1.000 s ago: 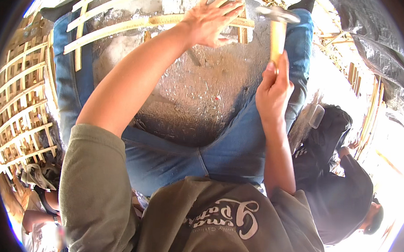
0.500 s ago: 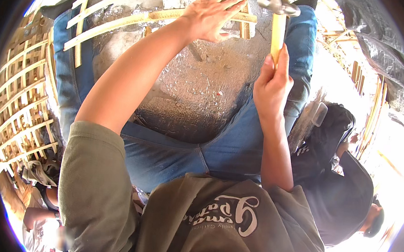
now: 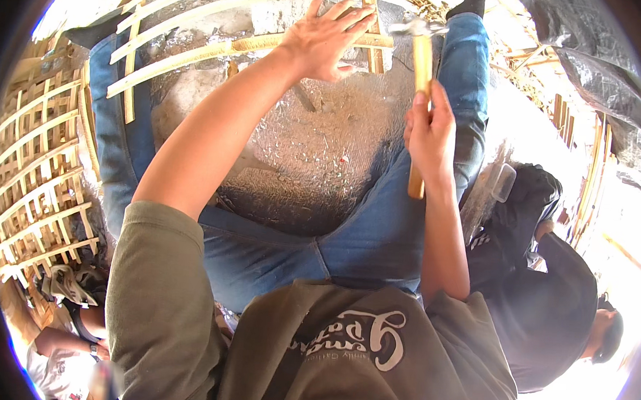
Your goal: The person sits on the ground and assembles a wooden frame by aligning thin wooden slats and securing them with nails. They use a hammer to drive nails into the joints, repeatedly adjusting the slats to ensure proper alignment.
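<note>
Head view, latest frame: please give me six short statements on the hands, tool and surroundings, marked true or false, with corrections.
1. The right hand grips a wooden-handled hammer. True.
2. The left hand is closed into a fist. False: it is spread open over the bamboo strips.
3. Another person in dark clothing is at the right of the picture. True.
4. The hammer's head points toward the wearer's chest. False: it points away from it.
5. The wearer's trousers are red. False: they are blue jeans.
6. Bamboo latticework stands at the left of the picture. True.
</note>
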A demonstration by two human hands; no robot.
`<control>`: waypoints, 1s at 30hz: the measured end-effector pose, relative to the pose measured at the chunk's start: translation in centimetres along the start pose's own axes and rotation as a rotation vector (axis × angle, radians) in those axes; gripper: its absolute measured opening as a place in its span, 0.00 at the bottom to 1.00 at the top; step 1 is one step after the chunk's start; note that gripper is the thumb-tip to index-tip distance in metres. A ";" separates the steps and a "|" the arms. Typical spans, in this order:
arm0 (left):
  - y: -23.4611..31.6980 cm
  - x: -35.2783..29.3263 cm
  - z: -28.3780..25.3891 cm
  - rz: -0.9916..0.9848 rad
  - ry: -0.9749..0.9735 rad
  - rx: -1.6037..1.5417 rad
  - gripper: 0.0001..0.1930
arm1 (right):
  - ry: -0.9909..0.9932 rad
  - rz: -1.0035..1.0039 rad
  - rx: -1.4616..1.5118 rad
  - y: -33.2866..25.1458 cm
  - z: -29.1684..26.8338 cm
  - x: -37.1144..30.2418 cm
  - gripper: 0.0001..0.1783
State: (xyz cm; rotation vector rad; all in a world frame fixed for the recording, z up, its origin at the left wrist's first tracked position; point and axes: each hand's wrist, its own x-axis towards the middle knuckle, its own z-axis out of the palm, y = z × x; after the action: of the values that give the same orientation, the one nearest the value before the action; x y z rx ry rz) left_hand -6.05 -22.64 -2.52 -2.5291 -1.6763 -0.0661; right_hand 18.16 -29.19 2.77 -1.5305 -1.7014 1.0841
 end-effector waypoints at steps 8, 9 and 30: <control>0.7 0.2 -1.3 -0.003 -0.083 -0.015 0.51 | 0.028 0.334 0.897 1.5 0.1 2.1 0.18; 0.7 0.2 -1.4 -0.003 -0.085 -0.022 0.51 | 0.000 0.378 0.984 2.2 -0.2 2.4 0.18; 0.8 0.3 -1.8 -0.017 -0.099 0.053 0.50 | -0.218 0.673 1.391 4.1 -0.5 4.4 0.21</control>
State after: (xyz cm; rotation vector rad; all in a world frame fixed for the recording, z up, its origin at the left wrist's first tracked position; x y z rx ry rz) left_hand -5.16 -22.93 -0.72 -2.5181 -1.7103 0.1032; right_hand 19.92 -24.73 -0.96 -0.9565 -0.1371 2.1372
